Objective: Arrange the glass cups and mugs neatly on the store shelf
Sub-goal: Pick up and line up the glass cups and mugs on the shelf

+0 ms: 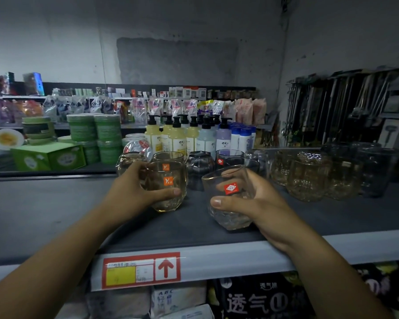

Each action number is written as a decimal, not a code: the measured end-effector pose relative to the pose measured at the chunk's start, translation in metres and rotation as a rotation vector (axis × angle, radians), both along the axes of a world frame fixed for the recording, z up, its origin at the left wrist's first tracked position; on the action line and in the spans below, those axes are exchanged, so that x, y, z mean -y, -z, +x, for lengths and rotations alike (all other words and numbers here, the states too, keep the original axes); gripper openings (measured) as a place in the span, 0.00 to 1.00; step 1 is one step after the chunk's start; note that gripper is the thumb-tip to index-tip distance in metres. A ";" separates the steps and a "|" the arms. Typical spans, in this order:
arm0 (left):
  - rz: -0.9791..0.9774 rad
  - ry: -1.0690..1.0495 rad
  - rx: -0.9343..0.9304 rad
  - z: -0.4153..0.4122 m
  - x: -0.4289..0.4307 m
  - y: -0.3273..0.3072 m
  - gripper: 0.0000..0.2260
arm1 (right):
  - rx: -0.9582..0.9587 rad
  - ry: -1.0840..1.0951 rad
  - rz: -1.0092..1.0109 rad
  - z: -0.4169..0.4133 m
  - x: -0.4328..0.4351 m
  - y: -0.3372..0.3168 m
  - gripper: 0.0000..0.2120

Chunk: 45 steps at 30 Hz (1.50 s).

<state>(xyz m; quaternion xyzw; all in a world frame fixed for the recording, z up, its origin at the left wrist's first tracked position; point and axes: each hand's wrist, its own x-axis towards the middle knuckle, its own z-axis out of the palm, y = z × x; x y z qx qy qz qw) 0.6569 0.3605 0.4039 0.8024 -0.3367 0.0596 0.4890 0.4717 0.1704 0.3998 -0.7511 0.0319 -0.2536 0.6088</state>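
Landmark: price tag on the shelf front rail. Behind it, on the shelf: upright tumbler, left hand around it. Behind-right of tag: tilted tumbler, in right hand. Farther behind tag: more glasses in a row, pump bottles behind those. Far right of tag: textured glasses, clustered. Behind-left: stacked tubs. Below tag: packaged goods.

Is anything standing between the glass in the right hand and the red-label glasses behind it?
Nothing visible does. The right hand holds its glass tilted, directly in front of the red-label glasses. The dark glass and the amber glass in the left hand stand off to the left.
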 end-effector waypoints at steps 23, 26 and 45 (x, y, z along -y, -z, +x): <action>-0.116 -0.076 0.640 -0.037 -0.004 -0.027 0.21 | 0.023 0.263 -0.007 -0.026 0.021 -0.009 0.30; -0.086 0.125 0.613 -0.068 0.020 -0.036 0.18 | 0.018 0.335 -0.029 -0.037 0.039 -0.010 0.33; -0.005 0.308 -0.122 -0.148 0.117 -0.004 0.15 | -0.257 0.164 -0.340 -0.100 0.117 -0.022 0.42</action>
